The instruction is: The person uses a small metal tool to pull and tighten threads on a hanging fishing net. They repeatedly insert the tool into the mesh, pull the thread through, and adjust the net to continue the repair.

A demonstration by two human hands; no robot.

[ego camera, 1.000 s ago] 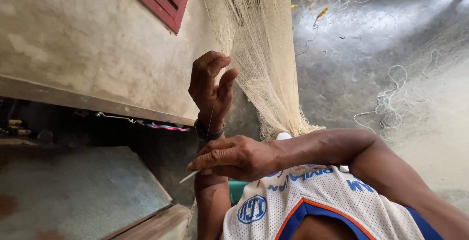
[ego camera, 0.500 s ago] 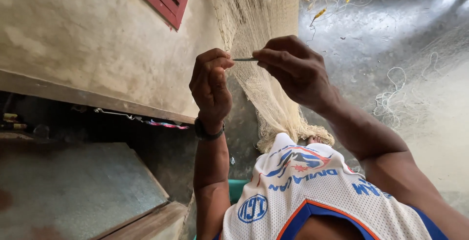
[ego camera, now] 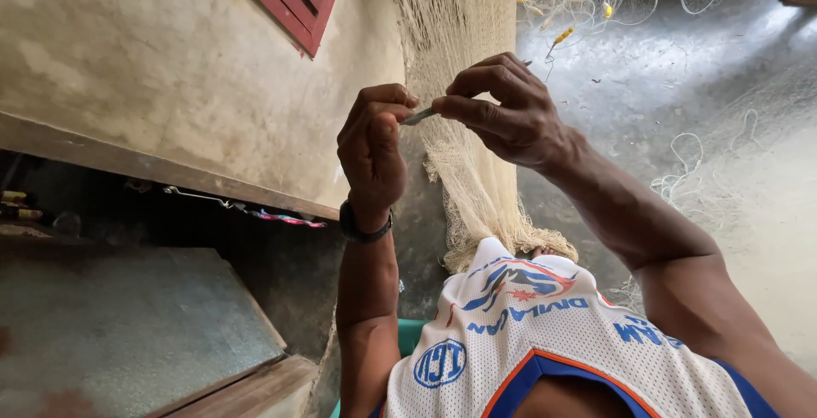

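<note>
The cream fishing net (ego camera: pixel 464 86) hangs in a long gathered bundle down the wall, straight ahead of the person, and this looks like the knotting step of mending, both hands raised to it at chest height. The right hand (ego camera: pixel 511 116) arches over with wrist bent, its grip pinched on a slim netting needle (ego camera: pixel 417 117); the left hand (ego camera: pixel 374 154), forearm upright, clenches fingertips round the needle's other end. Next, I judge, comes a steady draw through the mesh.
</note>
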